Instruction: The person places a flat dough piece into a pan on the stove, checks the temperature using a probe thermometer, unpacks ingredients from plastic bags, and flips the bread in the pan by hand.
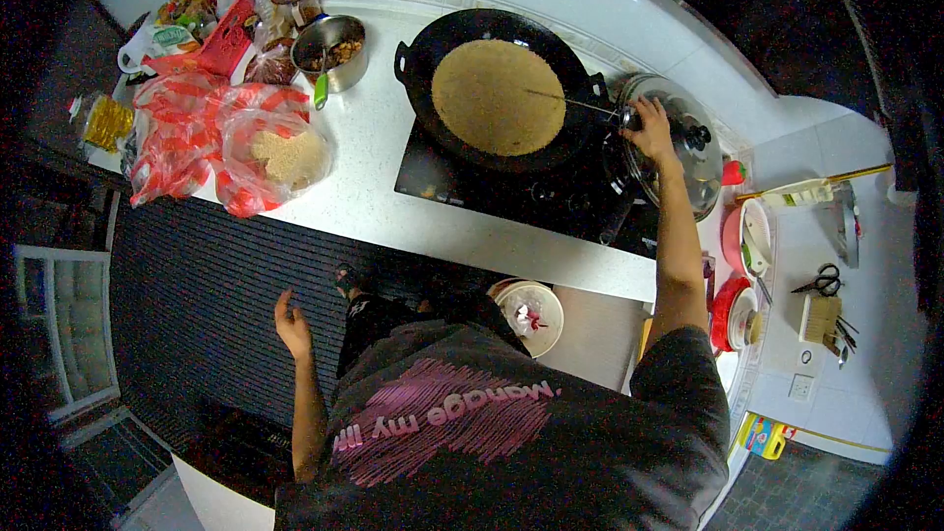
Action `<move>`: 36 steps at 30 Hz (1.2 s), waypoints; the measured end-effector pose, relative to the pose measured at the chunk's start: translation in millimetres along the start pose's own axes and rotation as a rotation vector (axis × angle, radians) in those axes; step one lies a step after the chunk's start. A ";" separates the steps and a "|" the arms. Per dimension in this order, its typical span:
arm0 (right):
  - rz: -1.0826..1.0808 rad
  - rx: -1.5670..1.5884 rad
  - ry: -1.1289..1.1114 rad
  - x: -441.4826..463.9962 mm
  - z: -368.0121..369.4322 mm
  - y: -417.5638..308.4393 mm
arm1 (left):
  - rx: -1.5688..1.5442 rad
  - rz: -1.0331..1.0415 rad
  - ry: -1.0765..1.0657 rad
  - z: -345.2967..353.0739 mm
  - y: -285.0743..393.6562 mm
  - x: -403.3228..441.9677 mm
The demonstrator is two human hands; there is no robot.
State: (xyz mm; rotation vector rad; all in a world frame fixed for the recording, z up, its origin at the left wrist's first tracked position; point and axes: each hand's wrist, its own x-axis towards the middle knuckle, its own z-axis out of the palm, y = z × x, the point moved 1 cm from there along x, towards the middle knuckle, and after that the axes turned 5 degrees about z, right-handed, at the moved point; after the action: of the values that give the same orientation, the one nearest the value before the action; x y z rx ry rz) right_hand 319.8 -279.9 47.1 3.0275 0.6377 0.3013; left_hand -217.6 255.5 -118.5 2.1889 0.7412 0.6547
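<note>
My right hand (649,130) is closed around the near end of a thin metal rod (580,105). The rod slants left over the wok's rim, its far tip at the pale grainy contents (492,103). These lie as a wide round layer in the black two-handled wok (423,79), which stands on a black cooktop (433,172). Just beside and under my right hand is a glass lid (700,177) with a dark knob. My left hand (292,324) hangs beside my body below the counter, fingers loosely apart, holding nothing.
A metal pot (362,64) with a green-handled utensil stands left of the wok. Red-and-white plastic bags (177,138) and a clear bag of tan crumbs (290,157) lie further left. A pink bowl (733,236) sits at right; a white bin (553,320) is below the counter.
</note>
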 end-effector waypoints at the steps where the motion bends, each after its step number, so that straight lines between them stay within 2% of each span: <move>1: -0.004 0.019 0.008 -1.1 -3.4 -1.6 | 0.011 -0.003 -0.003 -0.6 2.5 0.5; 4: -0.026 0.092 0.044 -7.0 -19.4 -8.5 | -0.074 -0.113 0.019 -0.5 10.6 0.7; 7: -0.047 0.231 0.085 -14.0 -40.7 -23.0 | -0.008 0.009 0.016 0.5 11.9 7.0; 8: -0.040 0.307 0.086 -15.8 -50.2 -32.7 | -0.051 -0.040 -0.009 1.5 16.5 9.7; 10: -0.016 0.483 0.052 -20.3 -73.0 -60.6 | -0.133 -0.138 -0.061 6.8 63.8 24.3; 12: 0.021 0.686 -0.016 -26.6 -94.2 -94.4 | -0.233 -0.067 -0.128 22.7 93.6 41.3; 15: -0.071 0.663 0.090 -37.3 -115.9 -146.5 | -0.456 0.018 -0.262 42.0 151.4 62.2; 17: -0.187 0.699 0.210 -40.2 -119.2 -175.0 | -0.505 -0.102 -0.364 50.3 189.0 71.4; 18: -0.183 0.781 0.191 -44.9 -127.0 -190.2 | -0.496 -0.067 -0.401 54.2 204.9 74.4; 21: -0.183 0.780 0.243 -46.2 -114.4 -215.9 | -0.616 0.029 -0.442 66.5 219.2 74.7; 22: -0.126 0.828 0.202 -49.3 -116.9 -224.9 | -0.597 0.021 -0.469 69.1 213.7 73.7; 26: -0.140 0.780 0.201 -51.3 -111.0 -235.8 | -0.537 -0.110 -0.524 62.8 209.2 64.6; 30: -0.200 0.724 0.282 -47.0 -101.8 -231.8 | -0.614 -0.047 -0.536 60.4 209.7 60.8; 33: -0.244 0.734 0.295 -46.8 -105.5 -230.9 | -0.536 0.009 -0.567 60.1 207.6 60.2; 34: -0.257 0.752 0.290 -46.6 -108.0 -231.1 | -0.573 -0.050 -0.567 63.5 200.3 59.4; 36: -0.242 0.809 0.260 -46.9 -106.9 -229.0 | -0.595 -0.038 -0.562 66.4 198.5 60.0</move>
State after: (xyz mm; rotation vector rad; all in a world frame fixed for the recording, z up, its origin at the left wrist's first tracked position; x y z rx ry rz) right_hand 166.1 -89.9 126.9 3.6079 1.4403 0.5419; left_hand -72.2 151.1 5.4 1.6718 0.2429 0.1754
